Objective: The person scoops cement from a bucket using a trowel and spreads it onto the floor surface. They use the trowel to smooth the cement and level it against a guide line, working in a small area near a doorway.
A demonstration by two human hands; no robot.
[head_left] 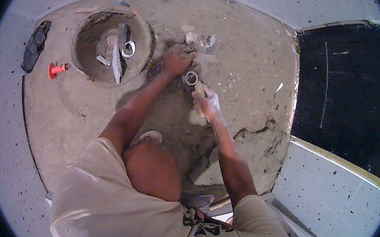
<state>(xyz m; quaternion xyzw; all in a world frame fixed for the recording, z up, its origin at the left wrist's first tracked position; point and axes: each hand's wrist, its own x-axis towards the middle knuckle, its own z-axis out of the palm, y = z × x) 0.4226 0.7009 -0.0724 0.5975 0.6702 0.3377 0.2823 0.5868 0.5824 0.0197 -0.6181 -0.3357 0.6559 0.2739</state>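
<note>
My left hand (176, 61) reaches down to loose grey rubble (189, 48) on the dirt floor, thumb spread away from the fingers. Some fingertips are hidden against the dirt. My right hand (208, 104), dusted white, is closed around a light tan, wooden-looking piece (200, 90); its lower part is hidden by the palm. Just ahead of that piece and between my hands, the round white rim of a pipe (191, 78) shows in a dark, dug-up patch of floor.
Left of my hands stands a wide, mud-caked basin (149, 46) holding a white curved piece (129, 49) and long slabs. An orange-handled tool (56, 70) and a dark crumpled bag (36, 46) lie beyond it. Speckled walls enclose the floor; a black panel (349, 83) is at right.
</note>
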